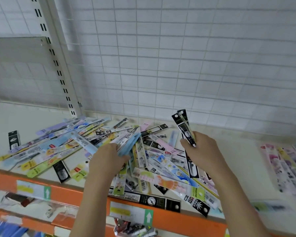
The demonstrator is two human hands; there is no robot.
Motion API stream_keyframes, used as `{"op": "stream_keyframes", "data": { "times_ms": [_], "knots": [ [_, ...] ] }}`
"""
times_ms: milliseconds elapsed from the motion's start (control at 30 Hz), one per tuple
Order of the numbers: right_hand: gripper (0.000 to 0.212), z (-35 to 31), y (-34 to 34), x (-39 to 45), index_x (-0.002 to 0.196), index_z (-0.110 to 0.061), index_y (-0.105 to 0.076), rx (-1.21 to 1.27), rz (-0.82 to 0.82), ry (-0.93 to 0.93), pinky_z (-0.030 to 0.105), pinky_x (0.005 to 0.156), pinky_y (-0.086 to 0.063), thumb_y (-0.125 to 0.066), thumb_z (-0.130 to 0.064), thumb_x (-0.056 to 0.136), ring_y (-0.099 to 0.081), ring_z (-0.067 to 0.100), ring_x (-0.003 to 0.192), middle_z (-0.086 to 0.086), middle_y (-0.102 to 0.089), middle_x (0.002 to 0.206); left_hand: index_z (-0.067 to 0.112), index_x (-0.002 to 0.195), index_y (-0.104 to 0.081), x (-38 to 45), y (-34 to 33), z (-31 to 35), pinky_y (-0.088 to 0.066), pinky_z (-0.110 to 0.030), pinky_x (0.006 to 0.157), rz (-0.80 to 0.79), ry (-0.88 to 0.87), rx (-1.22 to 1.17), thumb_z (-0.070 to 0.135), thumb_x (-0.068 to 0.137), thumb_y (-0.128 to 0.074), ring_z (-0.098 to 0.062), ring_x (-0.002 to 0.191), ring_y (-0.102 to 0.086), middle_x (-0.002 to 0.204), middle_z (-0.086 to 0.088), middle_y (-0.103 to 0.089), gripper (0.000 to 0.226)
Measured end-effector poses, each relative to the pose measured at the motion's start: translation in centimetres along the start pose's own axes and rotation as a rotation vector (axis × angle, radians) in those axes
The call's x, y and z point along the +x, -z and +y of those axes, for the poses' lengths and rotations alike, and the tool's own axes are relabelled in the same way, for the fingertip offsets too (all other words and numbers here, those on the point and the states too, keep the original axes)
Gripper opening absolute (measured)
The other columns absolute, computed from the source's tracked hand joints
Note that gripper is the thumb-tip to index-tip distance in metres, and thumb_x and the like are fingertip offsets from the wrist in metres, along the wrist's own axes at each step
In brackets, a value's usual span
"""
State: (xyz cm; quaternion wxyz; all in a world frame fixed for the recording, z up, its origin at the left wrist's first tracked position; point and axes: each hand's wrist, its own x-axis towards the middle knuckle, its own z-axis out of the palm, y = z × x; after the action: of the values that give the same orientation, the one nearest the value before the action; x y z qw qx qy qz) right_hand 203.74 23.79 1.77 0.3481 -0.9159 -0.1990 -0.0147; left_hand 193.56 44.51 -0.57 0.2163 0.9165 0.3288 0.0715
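Left grip: fingers curled round a bundle of flat light-blue plastic packets, thumb on top, clamped. The bundle sits at the near-left middle of the heap of long, narrow printed packets, its far end pointing up and away, just above the heap.

Right grip: pinching a few slim black packets, clamped. They stand nearly upright, tops tilted slightly left, raised over the heap's right side and not touching it.

The heap is a loose mix of black, pastel, yellow-green and cartoon-print packets, crossing at all angles. It lies on a cream flat shelf. A few packets at the heap's near edge overhang the shelf's orange front strip.

Left of the heap, apart from it: one black packet, near the shelf's left end.
Right of the heap, well apart: a neater row of pink and pastel packets, laid side by side. Blurred, print unreadable.

Behind the heap: white wire grid panel. Behind-left: cream slotted metal upright.
Below the heap, on the orange strip: white label with green arrow.
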Motion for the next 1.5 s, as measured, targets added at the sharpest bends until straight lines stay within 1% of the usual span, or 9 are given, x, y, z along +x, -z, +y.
{"op": "stream_keyframes", "data": {
  "times_ms": [300, 633, 800, 933, 1033, 1167, 1300, 1433, 1500],
  "knots": [
    [0.038, -1.6, -1.1, 1.5, 0.064, -0.017, -0.044, -0.006, -0.028, 0.048, 0.026, 0.051, -0.032, -0.044, -0.038, 0.097, -0.045, 0.008, 0.051, -0.002, -0.046, 0.054, 0.01, 0.061, -0.045, 1.2, 1.1, -0.9, -0.038, -0.025, 0.05, 0.08, 0.014, -0.079, 0.017, 0.09, -0.05, -0.02, 0.048, -0.043, 0.053, -0.004, -0.046, 0.03],
    [0.026, -3.6, -3.8, 3.0, 0.092, -0.017, -0.048, 0.185, -0.178, 0.044, 0.013, 0.043, -0.036, -0.033, -0.035, 0.101, -0.061, 0.005, 0.05, 0.008, -0.067, 0.079, 0.009, 0.072, -0.07, -0.2, 4.5, -1.6, -0.03, -0.02, 0.039, 0.227, 0.026, -0.681, 0.027, 0.095, -0.051, -0.006, 0.03, -0.037, 0.031, 0.011, -0.046, 0.035],
    [0.036, -4.5, -5.0, 3.7, 0.078, -0.013, -0.047, 0.102, -0.109, 0.075, 0.028, 0.051, -0.034, -0.042, -0.043, 0.097, -0.05, 0.02, 0.059, 0.003, -0.052, 0.065, 0.008, 0.065, -0.058, -0.1, 4.8, -2.6, -0.026, -0.018, 0.038, 0.291, 0.028, -0.725, 0.037, 0.085, -0.064, -0.009, 0.032, -0.029, 0.039, 0.008, -0.036, 0.035],
    [0.034, -4.9, -6.7, 4.5, 0.079, -0.014, -0.055, 0.008, -0.165, 0.074, 0.029, 0.059, -0.04, -0.06, -0.047, 0.086, -0.056, 0.019, 0.068, 0.002, -0.059, 0.072, 0.015, 0.093, -0.057, -0.3, 4.8, -3.0, -0.031, -0.016, 0.046, 0.25, 0.023, -0.63, 0.032, 0.079, -0.072, -0.008, 0.053, -0.04, 0.065, 0.007, -0.045, 0.026],
    [0.037, -5.4, -8.1, 5.0, 0.058, -0.019, -0.039, -0.096, -0.17, 0.04, 0.027, 0.052, -0.033, -0.053, -0.029, 0.091, -0.044, 0.016, 0.053, -0.002, -0.044, 0.054, 0.021, 0.107, -0.052, -0.5, 4.9, -3.3, -0.032, -0.022, 0.053, 0.21, 0.025, -0.613, 0.029, 0.081, -0.07, -0.006, 0.061, -0.042, 0.075, 0.01, -0.044, 0.033],
    [0.038, -5.8, -9.6, 5.2, 0.064, -0.016, -0.046, -0.203, -0.18, 0.0, 0.03, 0.068, -0.038, -0.046, -0.038, 0.094, -0.051, 0.024, 0.068, -0.002, -0.047, 0.057, 0.018, 0.118, -0.049, -0.5, 4.8, -4.0, -0.034, -0.023, 0.053, 0.198, 0.008, -0.592, 0.019, 0.086, -0.065, -0.012, 0.06, -0.044, 0.076, 0.0, -0.049, 0.036],
    [0.042, -5.6, -10.5, 5.6, 0.059, -0.013, -0.042, -0.157, -0.26, -0.035, 0.027, 0.055, -0.035, -0.061, -0.042, 0.085, -0.049, 0.021, 0.055, 0.001, -0.048, 0.054, 0.019, 0.143, -0.027, -0.5, 4.7, -4.4, -0.05, -0.032, 0.081, 0.219, 0.05, -0.716, 0.02, 0.086, -0.065, -0.02, 0.098, -0.06, 0.124, -0.006, -0.056, 0.068],
    [0.021, -5.3, -9.9, 6.3, 0.068, -0.009, -0.056, 0.001, -0.24, -0.09, 0.026, 0.055, -0.039, -0.061, -0.024, 0.083, -0.054, 0.021, 0.058, 0.006, -0.061, 0.061, 0.008, 0.094, -0.064, -0.6, 4.6, -4.2, -0.04, -0.021, 0.052, 0.231, 0.023, -0.635, 0.02, 0.089, -0.061, -0.02, 0.061, -0.05, 0.075, -0.009, -0.059, 0.013],
    [0.022, -5.5, -8.6, 6.3, 0.072, -0.008, -0.058, 0.095, -0.17, -0.058, 0.028, 0.056, -0.038, -0.061, -0.025, 0.086, -0.054, 0.023, 0.063, 0.004, -0.056, 0.061, 0.015, 0.077, -0.063, -0.7, 4.6, -4.0, -0.035, -0.016, 0.042, 0.218, 0.003, -0.648, 0.017, 0.093, -0.053, -0.017, 0.052, -0.044, 0.067, -0.006, -0.06, 0.019]
  ]
}}
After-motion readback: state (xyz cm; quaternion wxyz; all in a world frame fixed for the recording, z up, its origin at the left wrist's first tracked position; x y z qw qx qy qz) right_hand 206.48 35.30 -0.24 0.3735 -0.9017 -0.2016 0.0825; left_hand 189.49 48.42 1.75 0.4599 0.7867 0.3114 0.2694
